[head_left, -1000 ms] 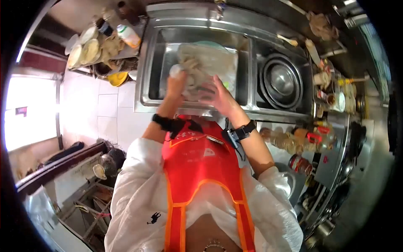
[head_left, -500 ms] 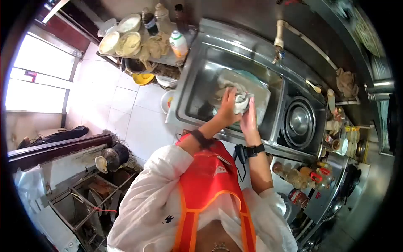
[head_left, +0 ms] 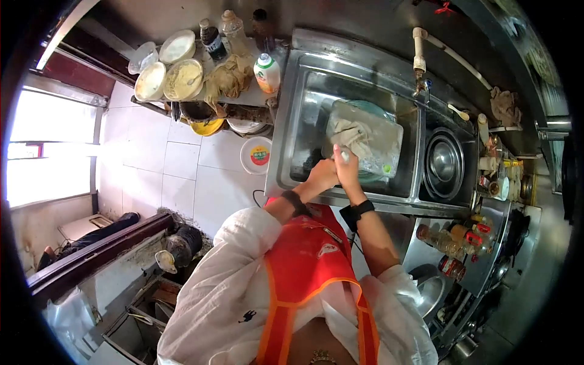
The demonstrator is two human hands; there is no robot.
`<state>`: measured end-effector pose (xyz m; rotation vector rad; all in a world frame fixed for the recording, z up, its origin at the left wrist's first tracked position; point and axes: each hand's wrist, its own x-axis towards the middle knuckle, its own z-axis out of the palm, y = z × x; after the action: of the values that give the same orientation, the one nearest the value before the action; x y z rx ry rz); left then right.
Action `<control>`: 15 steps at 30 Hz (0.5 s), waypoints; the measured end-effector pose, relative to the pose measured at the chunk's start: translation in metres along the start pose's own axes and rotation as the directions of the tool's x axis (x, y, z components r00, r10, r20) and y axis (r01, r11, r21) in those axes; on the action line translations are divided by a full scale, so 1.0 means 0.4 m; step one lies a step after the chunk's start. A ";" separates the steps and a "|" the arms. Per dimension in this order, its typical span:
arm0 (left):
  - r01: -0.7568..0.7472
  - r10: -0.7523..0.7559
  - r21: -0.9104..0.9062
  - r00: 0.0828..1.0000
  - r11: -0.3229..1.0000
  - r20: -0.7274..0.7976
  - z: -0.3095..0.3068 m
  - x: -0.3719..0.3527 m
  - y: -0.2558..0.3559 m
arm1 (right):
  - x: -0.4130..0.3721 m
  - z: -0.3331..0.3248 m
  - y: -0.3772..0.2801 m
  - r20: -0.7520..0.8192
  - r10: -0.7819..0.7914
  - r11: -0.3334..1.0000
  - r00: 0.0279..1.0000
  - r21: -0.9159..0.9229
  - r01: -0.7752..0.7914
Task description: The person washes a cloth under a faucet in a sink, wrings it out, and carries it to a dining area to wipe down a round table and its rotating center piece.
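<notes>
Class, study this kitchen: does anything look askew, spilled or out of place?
Yes: in the rectangular steel sink, a pale rectangular tray lies skewed over a round greenish bowl, its edges out of line with the sink's.

Let out the crumpled beige cloth (head_left: pixel 353 135), bunched between both palms before, over the pale rectangular slab (head_left: pixel 386 137); drew left hand (head_left: pixel 323 174) and right hand (head_left: pixel 346 170) tightly together.

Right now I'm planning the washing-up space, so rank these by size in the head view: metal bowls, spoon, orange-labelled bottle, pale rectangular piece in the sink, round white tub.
Pale rectangular piece
Metal bowls
Orange-labelled bottle and round white tub: too alike to rank
Spoon
</notes>
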<state>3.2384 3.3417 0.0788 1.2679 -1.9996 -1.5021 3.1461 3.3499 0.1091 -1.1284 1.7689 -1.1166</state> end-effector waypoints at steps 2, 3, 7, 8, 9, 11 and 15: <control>0.012 -0.016 0.112 0.999 0.994 0.040 -0.012 -0.010 -0.003 | 0.004 0.018 0.028 -0.017 0.003 1.000 1.000 0.010 -0.003; 0.012 -0.017 0.111 0.999 0.994 0.046 -0.016 -0.014 -0.010 | 0.005 0.027 0.038 -0.034 0.003 1.000 0.999 0.023 -0.002; 0.027 -0.033 0.204 0.999 0.979 0.028 -0.046 -0.032 0.008 | -0.005 0.055 0.044 -0.071 0.050 0.989 0.996 0.140 -0.040; 0.074 -0.084 0.241 0.996 0.968 0.032 -0.056 -0.036 0.016 | -0.008 0.066 0.029 -0.106 0.036 0.984 0.994 0.177 -0.016; 0.068 -0.079 0.240 0.996 0.968 0.038 -0.059 -0.038 0.013 | -0.010 0.071 0.022 -0.141 0.023 0.977 0.990 0.214 0.007; 0.062 -0.076 0.261 0.996 0.963 0.044 -0.060 -0.044 0.001 | -0.012 0.061 0.026 -0.055 0.083 0.959 0.995 0.274 -0.065; 0.170 -0.180 0.142 0.982 0.975 0.062 -0.101 -0.059 0.036 | -0.018 0.041 0.010 0.100 0.024 0.969 0.995 0.244 -0.048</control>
<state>3.2733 3.3374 0.1127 1.4990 -2.1182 -1.5341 3.1622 3.3531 0.1009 -0.9790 1.5224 -1.2022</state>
